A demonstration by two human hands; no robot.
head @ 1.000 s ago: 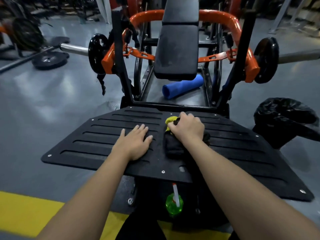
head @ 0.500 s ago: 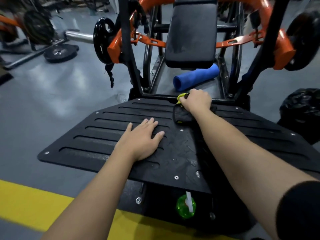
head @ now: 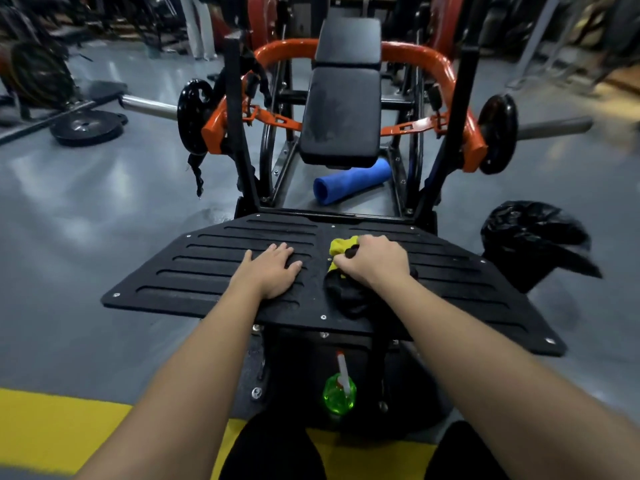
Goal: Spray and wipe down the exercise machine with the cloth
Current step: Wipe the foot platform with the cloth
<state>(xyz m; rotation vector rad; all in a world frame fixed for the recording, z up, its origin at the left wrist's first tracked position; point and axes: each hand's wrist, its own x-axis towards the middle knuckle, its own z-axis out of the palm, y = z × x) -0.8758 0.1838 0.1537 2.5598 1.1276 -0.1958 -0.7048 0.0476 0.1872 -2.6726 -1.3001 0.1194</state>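
Running across the nearest floor, a matte yellow stripe [head: 52,427] borders glossy grey flooring. Just beyond it, a round, translucent green spray bottle [head: 339,396] with a white nozzle stands under the near edge of the exercise machine [head: 235,116].

Above the bottle spreads the machine's wide footplate [head: 207,271], a flat black panel with angled corners, long shallow grooves and small silver screws along its rim. The left hand [head: 270,271] lies palm down on it, fingers straight and close together. The right hand [head: 374,263], just beside it but apart, is curled round the cloth [head: 346,299] and presses it on the middle of the plate. The cloth is a soft, crumpled bundle, black at the near side with a yellow fold showing past the knuckles.

Right of the plate sits a shiny, creased black plastic bag [head: 533,237]. Behind the plate, a blue foam roll [head: 353,181] lies on the floor inside the frame. Over it rises a smooth, black padded seat [head: 341,112], rectangular with rounded edges, ringed by a curved orange tube [head: 415,53]. Black discs hang on steel bars on both sides. Far left, a flat black weight plate [head: 86,128] rests on the floor.
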